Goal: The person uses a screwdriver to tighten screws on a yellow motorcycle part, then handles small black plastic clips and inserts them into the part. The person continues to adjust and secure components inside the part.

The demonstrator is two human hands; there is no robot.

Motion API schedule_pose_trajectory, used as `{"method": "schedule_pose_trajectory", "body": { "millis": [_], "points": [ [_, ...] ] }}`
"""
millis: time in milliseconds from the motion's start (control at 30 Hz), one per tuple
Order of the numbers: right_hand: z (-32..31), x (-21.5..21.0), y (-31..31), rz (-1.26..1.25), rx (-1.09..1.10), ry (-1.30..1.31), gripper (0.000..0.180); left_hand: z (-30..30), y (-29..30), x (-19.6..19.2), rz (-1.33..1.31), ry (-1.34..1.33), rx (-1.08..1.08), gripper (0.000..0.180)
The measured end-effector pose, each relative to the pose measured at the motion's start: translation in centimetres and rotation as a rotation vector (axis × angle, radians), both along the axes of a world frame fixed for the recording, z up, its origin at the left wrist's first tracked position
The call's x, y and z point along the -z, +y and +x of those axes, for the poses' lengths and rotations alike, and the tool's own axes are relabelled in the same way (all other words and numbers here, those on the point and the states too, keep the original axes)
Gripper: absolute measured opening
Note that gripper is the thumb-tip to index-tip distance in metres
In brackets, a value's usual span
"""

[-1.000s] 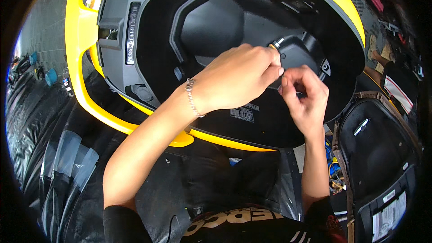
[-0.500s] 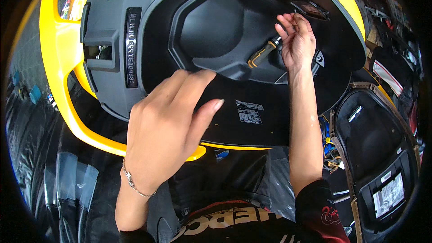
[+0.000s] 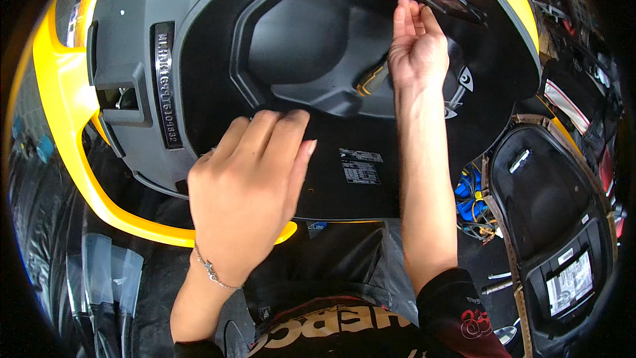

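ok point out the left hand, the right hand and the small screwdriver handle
left hand (image 3: 245, 192), head view, back of the hand
right hand (image 3: 417, 50), head view, palm
screwdriver handle (image 3: 372, 79), head view, yellow-black grip

Mostly hidden behind the right hand (image 3: 417, 46): a small tool with a yellow-and-black handle (image 3: 372, 79), tip unseen. Covered by the left hand (image 3: 248, 192): part of the black inner panel (image 3: 318, 40). Cut off by the upper rim: the yellow body shell (image 3: 63, 126). Too small to read: the panel's white label (image 3: 361, 167).
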State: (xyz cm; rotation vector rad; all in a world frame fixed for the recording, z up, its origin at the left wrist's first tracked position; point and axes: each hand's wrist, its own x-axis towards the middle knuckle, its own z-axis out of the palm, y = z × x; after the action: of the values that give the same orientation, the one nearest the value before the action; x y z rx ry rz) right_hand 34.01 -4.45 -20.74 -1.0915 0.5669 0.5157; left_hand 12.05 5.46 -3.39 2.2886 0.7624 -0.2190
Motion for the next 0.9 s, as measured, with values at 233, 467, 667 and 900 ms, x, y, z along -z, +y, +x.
{"method": "schedule_pose_trajectory", "body": {
  "millis": [233,467,667,900],
  "points": [
    [-0.1,0.6,-0.7,0.002,-0.067,-0.021,0.013,9.6,-1.7,5.1,-0.661,-0.236,-0.413,0.034],
    [1.3,0.2,-2.1,0.038,-0.118,0.061,0.013,18.5,-3.2,13.9,-1.003,-0.331,-0.939,0.026],
    [0.2,-1.0,-0.6,-0.3,-0.205,-0.199,0.011,18.7,-4.0,11.6,-1.237,-0.432,-1.227,0.021],
    [-0.2,-1.5,-0.7,-0.234,-0.107,-0.24,0.008,18.7,-3.1,10.5,-1.421,-0.43,-1.212,0.03]
  ]
}}
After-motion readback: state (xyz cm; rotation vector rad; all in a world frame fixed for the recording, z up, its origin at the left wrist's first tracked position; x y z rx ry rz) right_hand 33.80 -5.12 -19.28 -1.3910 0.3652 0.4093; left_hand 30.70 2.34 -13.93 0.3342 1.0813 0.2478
